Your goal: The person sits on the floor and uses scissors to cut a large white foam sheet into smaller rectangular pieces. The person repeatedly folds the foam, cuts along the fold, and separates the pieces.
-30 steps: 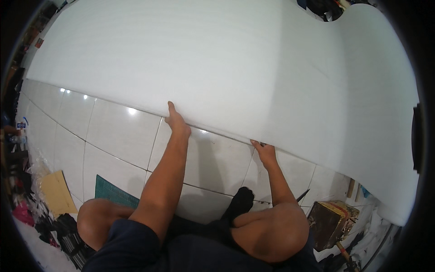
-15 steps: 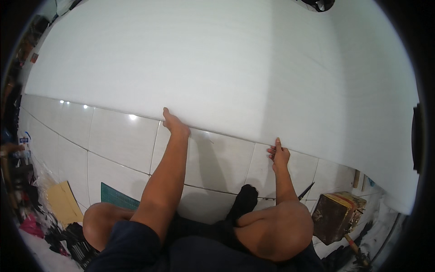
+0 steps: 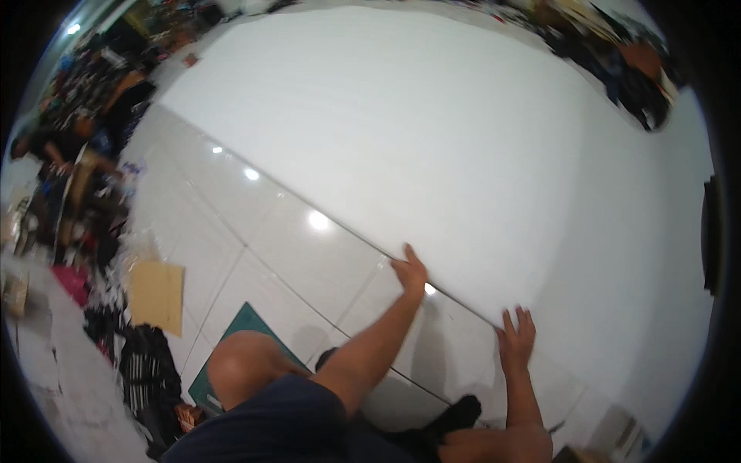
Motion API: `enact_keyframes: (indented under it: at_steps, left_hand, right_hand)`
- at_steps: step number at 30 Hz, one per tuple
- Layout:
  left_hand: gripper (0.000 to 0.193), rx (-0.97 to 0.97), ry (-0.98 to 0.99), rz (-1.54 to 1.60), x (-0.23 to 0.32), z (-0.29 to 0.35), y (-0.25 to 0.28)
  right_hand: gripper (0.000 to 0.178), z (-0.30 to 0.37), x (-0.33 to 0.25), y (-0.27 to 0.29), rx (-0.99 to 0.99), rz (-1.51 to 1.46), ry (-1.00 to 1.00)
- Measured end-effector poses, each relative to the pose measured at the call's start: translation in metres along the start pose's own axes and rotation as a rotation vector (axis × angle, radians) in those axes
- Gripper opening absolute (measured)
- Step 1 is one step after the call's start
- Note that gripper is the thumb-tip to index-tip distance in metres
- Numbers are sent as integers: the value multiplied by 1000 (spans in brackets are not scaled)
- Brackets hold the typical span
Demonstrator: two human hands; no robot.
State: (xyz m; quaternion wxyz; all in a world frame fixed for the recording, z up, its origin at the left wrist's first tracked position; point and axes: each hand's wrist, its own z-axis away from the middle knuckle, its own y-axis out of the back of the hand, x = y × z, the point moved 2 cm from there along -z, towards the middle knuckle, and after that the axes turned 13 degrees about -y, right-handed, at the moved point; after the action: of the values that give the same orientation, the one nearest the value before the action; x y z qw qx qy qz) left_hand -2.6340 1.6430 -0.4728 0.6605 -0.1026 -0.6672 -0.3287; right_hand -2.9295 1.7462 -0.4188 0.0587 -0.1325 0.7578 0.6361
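Observation:
A large white sheet [image 3: 363,147] lies spread across the tiled floor, its near edge slanting down to the right. At that edge is my left hand [image 3: 411,274], its thumb over the top of the sheet and its other fingers at the rim, partly hidden. My right hand [image 3: 517,339] rests farther right along the same edge, palm down, fingers apart on the sheet. A green cutting mat [image 3: 245,320] lies partly under my bent left knee.
A tan board [image 3: 157,297] and a black bag [image 3: 147,366] lie at the left. Another person [image 3: 65,150] sits at the far left beside cluttered goods. Dark clothes or bags [image 3: 641,85] are heaped at the far right. A box-like thing [image 3: 617,432] stands near my right knee.
My view has swung left, bringing the other person into sight. The hands are closer together along the edge. My right hand has gone from a pinch to spread fingers.

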Motion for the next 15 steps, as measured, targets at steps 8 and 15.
enact_keyframes:
  at_steps: [8,15]
  left_hand:
    - [73,-198,162,138,17,10,30]
    - [77,-300,-3,38,22,2,19]
  right_hand:
    - [60,8,-12,18,-85,46,-30]
    - [64,5,-4,56,-76,-127,-130]
